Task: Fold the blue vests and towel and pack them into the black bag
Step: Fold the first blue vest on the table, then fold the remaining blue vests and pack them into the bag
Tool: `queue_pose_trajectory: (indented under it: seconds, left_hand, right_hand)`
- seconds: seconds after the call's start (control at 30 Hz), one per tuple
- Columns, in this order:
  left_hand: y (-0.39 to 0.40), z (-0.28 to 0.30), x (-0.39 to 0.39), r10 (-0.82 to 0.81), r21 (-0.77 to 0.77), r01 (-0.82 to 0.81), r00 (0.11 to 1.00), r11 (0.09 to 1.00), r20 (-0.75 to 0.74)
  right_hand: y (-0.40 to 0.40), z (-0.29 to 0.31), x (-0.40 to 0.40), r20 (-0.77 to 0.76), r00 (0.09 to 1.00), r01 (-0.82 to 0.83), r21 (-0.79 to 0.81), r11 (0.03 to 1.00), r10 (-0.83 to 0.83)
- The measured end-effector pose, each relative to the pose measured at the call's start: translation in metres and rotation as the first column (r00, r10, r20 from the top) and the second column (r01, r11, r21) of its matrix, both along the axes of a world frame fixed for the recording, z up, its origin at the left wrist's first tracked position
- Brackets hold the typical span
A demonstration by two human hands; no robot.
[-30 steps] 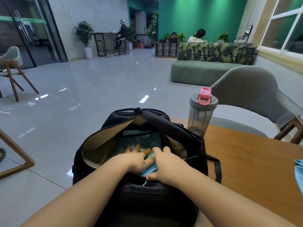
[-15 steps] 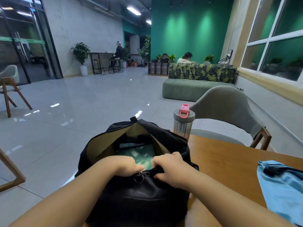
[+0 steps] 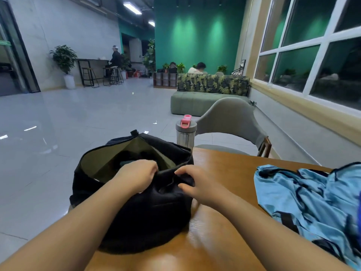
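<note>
Both hands at the bag's near rim

Left hand and right hand pinch the black bag edge; blue vests lie right, wooden table between.

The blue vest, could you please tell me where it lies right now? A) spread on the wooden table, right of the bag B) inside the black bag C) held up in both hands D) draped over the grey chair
A: the blue vest lies crumpled on the wooden table, right of the black bag, while both hands grip the bag's rim.
</note>
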State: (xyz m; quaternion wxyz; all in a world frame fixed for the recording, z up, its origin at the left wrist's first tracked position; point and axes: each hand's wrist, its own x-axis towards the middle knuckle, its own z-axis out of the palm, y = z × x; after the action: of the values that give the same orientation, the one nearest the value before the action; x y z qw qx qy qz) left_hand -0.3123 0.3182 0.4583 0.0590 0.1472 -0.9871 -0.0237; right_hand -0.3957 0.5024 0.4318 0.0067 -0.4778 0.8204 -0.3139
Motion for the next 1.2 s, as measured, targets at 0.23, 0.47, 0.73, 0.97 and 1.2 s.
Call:
queue_pose_trajectory:
  seconds: [0.23, 0.47, 0.73, 0.97, 1.2]
  left_hand:
    - [0.061, -0.029, -0.026, -0.243, -0.009, 0.249, 0.937, 0.968, -0.252]
    - [0.122, -0.074, -0.046, -0.553, -0.092, 0.580, 0.702, 0.810, -0.449]
    - [0.150, -0.140, -0.058, -0.621, -0.073, 0.620, 0.757, 0.781, -0.204]
    - [0.165, -0.134, -0.068, -0.531, 0.142, 0.531, 0.846, 0.835, -0.044]
    - [0.183, -0.136, -0.072, -0.616, -0.010, 0.621, 0.775, 0.784, -0.141]
  right_hand:
    - [0.074, -0.017, -0.011, 0.010, 0.968, 0.252, -0.071, 0.965, -0.251]
    - [0.159, -0.038, -0.021, -0.125, 0.844, 0.504, -0.152, 0.850, -0.522]
    - [0.262, -0.045, -0.028, -0.235, 0.171, 0.978, 0.159, 0.136, -0.957]
    - [0.329, -0.043, -0.029, -0.121, -0.042, 0.969, 0.237, -0.070, -0.992]
    - [0.358, -0.050, -0.023, 0.032, -0.054, 0.993, 0.108, -0.051, -0.998]
